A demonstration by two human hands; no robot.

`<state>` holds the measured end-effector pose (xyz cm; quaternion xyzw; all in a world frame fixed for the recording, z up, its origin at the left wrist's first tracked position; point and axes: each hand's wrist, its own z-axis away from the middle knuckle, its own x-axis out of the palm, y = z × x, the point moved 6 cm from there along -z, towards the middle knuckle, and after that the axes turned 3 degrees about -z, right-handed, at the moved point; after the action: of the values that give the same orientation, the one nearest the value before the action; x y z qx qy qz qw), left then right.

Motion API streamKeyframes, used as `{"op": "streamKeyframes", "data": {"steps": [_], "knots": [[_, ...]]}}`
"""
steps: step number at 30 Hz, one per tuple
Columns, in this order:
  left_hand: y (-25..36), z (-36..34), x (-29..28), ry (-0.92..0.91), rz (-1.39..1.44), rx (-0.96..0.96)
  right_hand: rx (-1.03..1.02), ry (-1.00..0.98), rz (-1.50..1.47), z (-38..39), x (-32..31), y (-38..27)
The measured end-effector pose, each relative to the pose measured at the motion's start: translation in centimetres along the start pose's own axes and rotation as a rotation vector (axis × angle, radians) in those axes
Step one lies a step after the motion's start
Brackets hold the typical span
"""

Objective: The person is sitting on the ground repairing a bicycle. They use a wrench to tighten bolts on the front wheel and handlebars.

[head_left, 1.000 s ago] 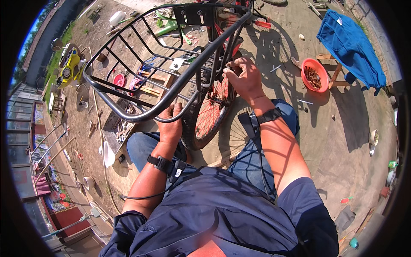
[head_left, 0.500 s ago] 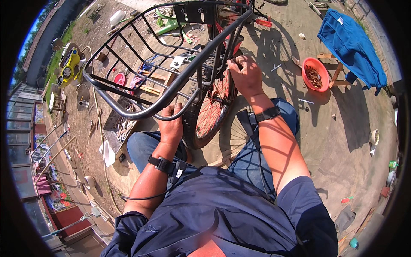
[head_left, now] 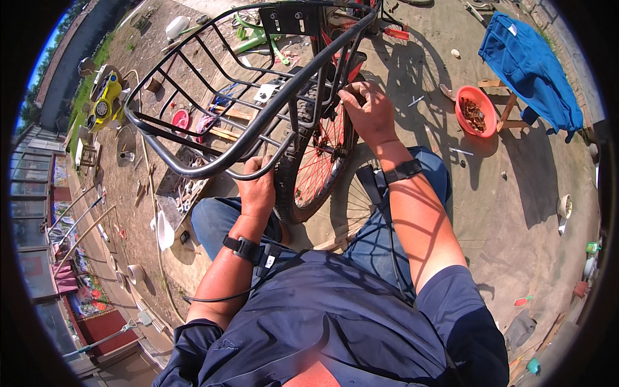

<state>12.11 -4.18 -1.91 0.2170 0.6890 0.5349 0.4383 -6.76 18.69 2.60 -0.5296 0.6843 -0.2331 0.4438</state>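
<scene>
A black metal bicycle basket [head_left: 237, 152] tilts over the front wheel [head_left: 291, 187], which has a knobbly tyre and red spokes. My left hand [head_left: 257, 191] is closed at the basket's lower rail, fingers up against the tube. On the wheel's other side, my right hand [head_left: 373, 116] is held in a pinch beside the basket's supports and the top of the wheel. Whatever sits between its thumb and fingers is too small to make out. A black mounting plate [head_left: 291, 17] with bolts joins the basket's far side.
To the right, an orange bowl [head_left: 476, 112] of small rusty-looking parts stands by a stool draped with blue cloth [head_left: 525, 71]. A yellow toy car [head_left: 103, 106], a pink dish [head_left: 180, 119] and a white scoop-like piece [head_left: 165, 231] lie to the left.
My right hand has shifted slightly left at the wheel. The basket's lower rail has moved a little against the wheel, and my left hand stays at it.
</scene>
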Motion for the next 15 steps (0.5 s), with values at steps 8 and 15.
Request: {"op": "streamKeyframes", "data": {"steps": [8,15], "knots": [[0.3,0.2,-0.1,0.010,-0.020,-0.007,-0.048,0.109,-0.360,-0.9,-0.2,-0.4],[0.4,0.3,0.0,0.019,-0.030,0.012,-0.076,-0.034,-0.277,-1.9,0.1,-0.2]]}}
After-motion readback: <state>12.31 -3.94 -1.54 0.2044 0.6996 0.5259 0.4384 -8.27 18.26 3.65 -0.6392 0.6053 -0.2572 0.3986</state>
